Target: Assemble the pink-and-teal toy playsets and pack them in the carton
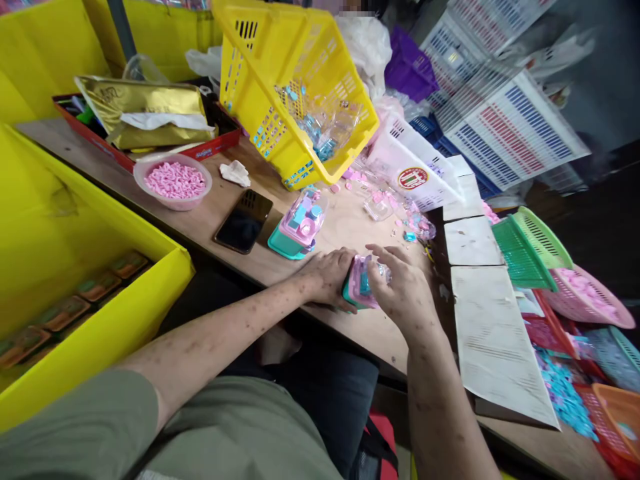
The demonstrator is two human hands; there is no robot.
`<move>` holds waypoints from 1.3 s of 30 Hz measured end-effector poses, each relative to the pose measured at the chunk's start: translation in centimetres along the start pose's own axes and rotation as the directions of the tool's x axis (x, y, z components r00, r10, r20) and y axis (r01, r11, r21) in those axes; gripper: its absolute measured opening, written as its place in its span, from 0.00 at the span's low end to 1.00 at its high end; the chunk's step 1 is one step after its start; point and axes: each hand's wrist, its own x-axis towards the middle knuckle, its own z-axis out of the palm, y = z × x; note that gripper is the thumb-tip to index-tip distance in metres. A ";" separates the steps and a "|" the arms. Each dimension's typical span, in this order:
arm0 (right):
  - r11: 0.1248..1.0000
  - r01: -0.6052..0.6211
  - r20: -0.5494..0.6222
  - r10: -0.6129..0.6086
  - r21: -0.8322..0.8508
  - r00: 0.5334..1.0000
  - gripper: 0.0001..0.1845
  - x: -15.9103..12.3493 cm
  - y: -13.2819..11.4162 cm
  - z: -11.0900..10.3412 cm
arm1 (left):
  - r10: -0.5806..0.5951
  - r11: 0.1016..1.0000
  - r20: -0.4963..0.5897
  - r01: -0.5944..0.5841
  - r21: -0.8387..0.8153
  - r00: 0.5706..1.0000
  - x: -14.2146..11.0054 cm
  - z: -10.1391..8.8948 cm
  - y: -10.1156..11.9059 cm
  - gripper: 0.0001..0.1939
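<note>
A small toy box [353,291] with a green base, a pink top and clear and blue plastic pieces stands at the table's near edge. My left hand [330,275] holds its left side, fingers wrapped against the wall. Over its right side is my right hand [403,287], fingers apart and bent, with the thumb close to the pieces on top. Whether those fingertips touch anything is hard to see. To the left stands a second box [291,241] of the same colours, topped with blue and pink pieces under clear plastic.
Beyond the boxes a yellow basket [310,150] leans, holding clear and blue parts. Loose pink pieces [383,200] lie by a white basket [395,160]. Left are a phone [245,220] and a bowl [173,199] of pink bits. White card [493,333] lines the right edge.
</note>
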 end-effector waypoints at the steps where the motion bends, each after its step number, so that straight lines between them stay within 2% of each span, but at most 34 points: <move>1: 0.999 -0.021 0.000 0.021 0.032 1.000 0.30 -0.3 0.2 0.2 | 0.004 1.000 -0.007 -0.004 -0.011 1.000 0.0 0.0 0.0 0.59; 3: 0.979 -0.079 0.000 0.080 0.186 0.997 0.31 -1.0 0.8 1.1 | 0.019 0.998 -0.033 -0.021 -0.059 0.999 -0.1 0.3 -0.3 0.61; 4: 0.943 -0.126 0.001 0.132 0.308 0.991 0.32 -1.3 1.2 1.7 | 0.033 0.995 -0.053 -0.038 -0.093 0.998 -0.2 0.5 -0.6 0.63; 5: 0.875 -0.183 0.009 0.200 0.447 0.980 0.34 -1.6 1.6 2.6 | 0.053 0.990 -0.075 -0.063 -0.130 0.996 -0.3 0.8 -0.9 0.65; 7: 0.666 -0.282 0.044 0.350 0.691 0.936 0.37 -2.0 2.3 4.2 | 0.096 0.973 -0.113 -0.117 -0.199 0.989 -0.4 1.3 -1.7 0.68; 9: 0.477 -0.317 0.099 0.426 0.819 0.899 0.44 -2.3 2.8 5.3 | 0.117 0.957 -0.131 -0.147 -0.250 0.984 -0.6 1.6 -2.3 0.71; 12: 0.353 -0.372 0.217 0.409 0.859 0.887 0.49 -2.7 3.1 5.4 | 0.105 0.941 -0.114 -0.136 -0.310 0.988 -0.8 1.6 -2.7 0.72; 15: 0.234 -0.466 0.346 0.416 0.853 0.841 0.53 -3.0 3.6 4.6 | 0.083 0.937 -0.078 -0.105 -0.333 0.994 -0.7 1.5 -2.6 0.76; 18: 0.155 -0.470 0.358 0.458 0.869 0.814 0.54 -2.9 4.1 4.4 | 0.066 0.939 -0.048 -0.078 -0.336 0.997 -0.6 1.4 -2.6 0.78; 25: 0.125 -0.396 0.286 0.505 0.910 0.814 0.49 -2.5 3.0 6.5 | -0.006 0.940 -0.005 0.004 -0.341 1.000 -0.5 0.7 -2.0 0.79; 28: 0.102 -0.311 0.221 0.504 0.945 0.835 0.47 -3.1 2.5 8.3 | -0.109 0.958 -0.031 0.097 -0.269 0.994 -1.9 0.2 -0.7 0.75; 30: 0.105 -0.276 0.177 0.543 0.955 0.821 0.53 -4.2 2.4 9.7 | -0.175 0.971 -0.072 0.160 -0.180 0.982 -3.8 -1.0 0.4 0.69; 31: 0.136 -0.247 0.130 0.564 0.959 0.816 0.56 -4.9 2.3 10.5 | -0.187 0.976 -0.086 0.175 -0.133 0.979 -4.9 -2.0 1.1 0.64; 33: 0.289 -0.151 -0.038 0.559 0.945 0.828 0.63 -6.4 1.9 12.0 | -0.174 0.984 -0.092 0.170 -0.050 0.980 -7.0 -4.9 2.6 0.50; 35: 0.479 -0.019 -0.231 0.456 0.878 0.859 0.68 -7.7 1.4 13.1 | -0.142 0.990 -0.096 0.144 0.006 0.985 -8.3 -8.2 4.2 0.37; 36: 0.546 0.031 -0.288 0.392 0.837 0.874 0.71 -8.2 1.1 13.6 | -0.131 0.991 -0.116 0.135 0.023 0.985 -8.5 -9.7 4.9 0.32; 38: 0.609 0.041 -0.287 0.314 0.792 0.905 0.73 -8.8 0.6 14.0 | -0.120 0.989 -0.236 0.138 0.058 0.964 -8.2 -12.0 5.9 0.23; 39: 0.618 0.010 -0.251 0.305 0.786 0.918 0.73 -9.0 0.5 14.1 | -0.114 0.984 -0.332 0.152 0.091 0.936 -7.7 -12.5 6.2 0.21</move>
